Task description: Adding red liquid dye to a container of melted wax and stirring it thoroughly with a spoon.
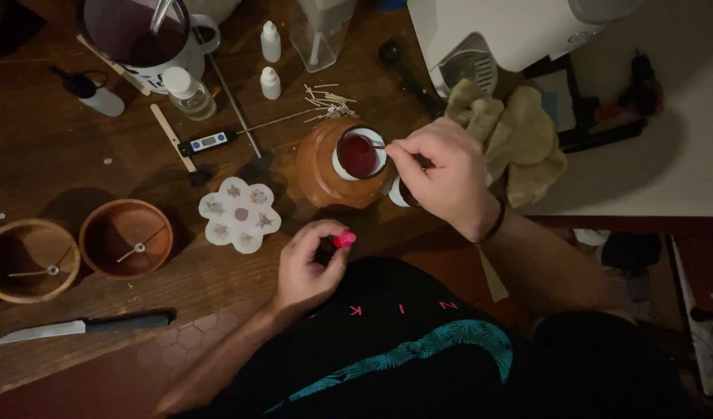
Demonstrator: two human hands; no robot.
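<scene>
Low in the frame, the left hand point(306, 271) pinches a small pink cap point(344, 240) between thumb and fingertips, closed on it. Just above, at centre, the right hand point(441, 174) is closed around a thin stirrer point(378, 145), probably metal, its tip in the red liquid of a white cup point(359, 154) resting on a terracotta pot point(325, 174). The liquid is already coloured. At left, two wicked bowls point(126, 237) sit unfilled; the flower-shaped mould point(239, 214) lies between.
</scene>
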